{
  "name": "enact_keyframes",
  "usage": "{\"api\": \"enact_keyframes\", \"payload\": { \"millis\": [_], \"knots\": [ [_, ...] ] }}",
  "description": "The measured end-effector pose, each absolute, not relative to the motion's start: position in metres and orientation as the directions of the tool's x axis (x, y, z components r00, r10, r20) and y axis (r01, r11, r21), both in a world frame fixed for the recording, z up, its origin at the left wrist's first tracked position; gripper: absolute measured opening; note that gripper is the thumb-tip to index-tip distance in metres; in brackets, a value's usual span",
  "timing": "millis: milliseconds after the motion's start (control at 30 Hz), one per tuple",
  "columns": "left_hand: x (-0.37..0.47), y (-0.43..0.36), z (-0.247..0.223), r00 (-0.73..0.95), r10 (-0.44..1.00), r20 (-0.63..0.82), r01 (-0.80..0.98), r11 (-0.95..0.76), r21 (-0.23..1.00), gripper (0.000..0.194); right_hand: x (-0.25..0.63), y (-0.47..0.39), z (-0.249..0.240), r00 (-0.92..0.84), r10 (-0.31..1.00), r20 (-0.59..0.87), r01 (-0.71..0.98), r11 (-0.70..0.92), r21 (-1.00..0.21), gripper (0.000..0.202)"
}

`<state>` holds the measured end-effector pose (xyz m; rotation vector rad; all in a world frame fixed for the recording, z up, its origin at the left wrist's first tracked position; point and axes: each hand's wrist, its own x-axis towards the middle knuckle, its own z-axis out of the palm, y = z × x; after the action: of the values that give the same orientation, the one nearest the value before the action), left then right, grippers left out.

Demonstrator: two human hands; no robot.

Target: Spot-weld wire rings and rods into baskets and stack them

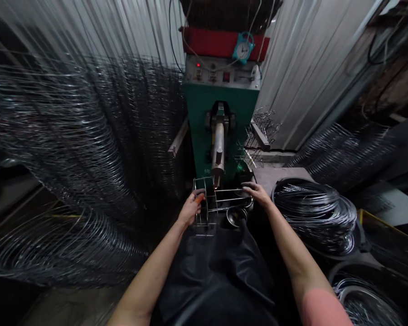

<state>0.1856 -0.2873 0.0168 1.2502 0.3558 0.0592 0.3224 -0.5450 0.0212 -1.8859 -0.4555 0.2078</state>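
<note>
Under the welder head (pixel 219 149) | left hand (pixel 190 209) grip clamped on wire rack (pixel 207 209) | right hand (pixel 258 194) grip curled round its far end

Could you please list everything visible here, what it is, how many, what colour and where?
small silvery wire rack frame: one, silver, under the machine's head, held at both ends
green metal welding machine: one, green body with red top, centre back
small teal alarm clock: one, teal, hung on the machine's red top
stacked grey wire mesh grids: many, grey, left side
coiled grey wire rings: several bundles, grey, right side
finished wire racks: a few, silver, right of the machine
round metal bowl: one, grey, below the frame
black apron: one, black, over the lap
left hand: grip on the frame's left end
right hand: on the frame's right end
</note>
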Motion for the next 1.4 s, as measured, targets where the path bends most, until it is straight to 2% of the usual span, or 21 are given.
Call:
{"api": "enact_keyframes", "payload": {
  "millis": [100,200,267,333,400,467,533,633,700,800,933,1067,1133,1200,1267,1333,1400],
  "knots": [
    [0.147,-0.274,0.013,0.959,0.197,-0.204,0.121,0.366,0.923,0.042,0.304,-0.58,0.013,0.938,0.297,0.178,0.253,-0.237,-0.938,0.043],
    [0.103,-0.254,0.019,0.955,0.202,-0.217,0.105,0.454,0.885,0.042,0.28,-0.615,-0.005,0.952,0.259,0.162,0.244,-0.327,-0.913,0.039],
    [0.082,-0.244,0.026,0.953,0.197,-0.231,0.091,0.54,0.837,0.042,0.258,-0.623,-0.02,0.923,0.356,0.148,0.304,-0.433,-0.849,0.041],
    [0.069,-0.24,0.028,0.947,0.156,-0.28,0.118,0.642,0.757,0.04,0.233,-0.615,-0.032,0.842,0.503,0.195,0.454,-0.466,-0.759,0.054],
    [0.062,-0.244,0.024,0.928,0.045,-0.369,0.22,0.734,0.642,0.038,0.206,-0.598,-0.04,0.732,0.621,0.281,0.619,-0.433,-0.656,0.069],
    [0.058,-0.252,0.012,0.886,-0.103,-0.453,0.354,0.781,0.515,0.039,0.181,-0.582,-0.044,0.634,0.697,0.336,0.736,-0.41,-0.538,0.075],
    [0.053,-0.26,-0.004,0.844,-0.211,-0.493,0.443,0.793,0.418,0.041,0.16,-0.574,-0.045,0.566,0.763,0.312,0.798,-0.411,-0.441,0.062],
    [0.043,-0.269,-0.029,0.812,-0.287,-0.508,0.494,0.802,0.336,0.043,0.137,-0.582,-0.047,0.505,0.843,0.186,0.818,-0.398,-0.416,0.028],
    [0.039,-0.272,-0.042,0.791,-0.326,-0.518,0.522,0.801,0.293,0.045,0.125,-0.59,-0.049,0.484,0.865,0.134,0.809,-0.384,-0.445,0.022],
    [0.039,-0.274,-0.052,0.786,-0.312,-0.534,0.499,0.829,0.251,0.05,0.108,-0.594,-0.05,0.473,0.87,0.141,0.801,-0.357,-0.481,0.024],
    [0.039,-0.276,-0.052,0.812,-0.129,-0.57,0.362,0.877,0.317,0.061,0.091,-0.584,-0.049,0.486,0.861,0.15,0.751,-0.324,-0.576,0.034],
    [0.026,-0.282,-0.046,0.748,0.145,-0.647,0.228,0.86,0.456,0.067,0.087,-0.57,-0.046,0.593,0.795,0.131,0.678,-0.404,-0.614,0.037],
    [0.016,-0.291,-0.046,0.748,0.292,-0.595,0.158,0.794,0.588,0.065,0.089,-0.563,-0.045,0.634,0.764,0.123,0.649,-0.438,-0.622,0.034],
    [0.006,-0.304,-0.047,0.77,0.424,-0.477,0.071,0.687,0.724,0.059,0.092,-0.557,-0.044,0.661,0.742,0.11,0.616,-0.453,-0.645,0.031],
    [0.0,-0.319,-0.049,0.814,0.474,-0.336,0.018,0.558,0.83,0.056,0.095,-0.552,-0.044,0.68,0.726,0.1,0.582,-0.453,-0.676,0.029],
    [0.0,-0.333,-0.049,0.871,0.434,-0.231,0.013,0.451,0.892,0.066,0.096,-0.545,-0.044,0.691,0.717,0.092,0.558,-0.448,-0.698,0.029],
    [0.008,-0.343,-0.047,0.908,0.376,-0.187,0.028,0.39,0.92,0.079,0.098,-0.539,-0.044,0.697,0.712,0.085,0.55,-0.455,-0.701,0.029]
  ]
}}
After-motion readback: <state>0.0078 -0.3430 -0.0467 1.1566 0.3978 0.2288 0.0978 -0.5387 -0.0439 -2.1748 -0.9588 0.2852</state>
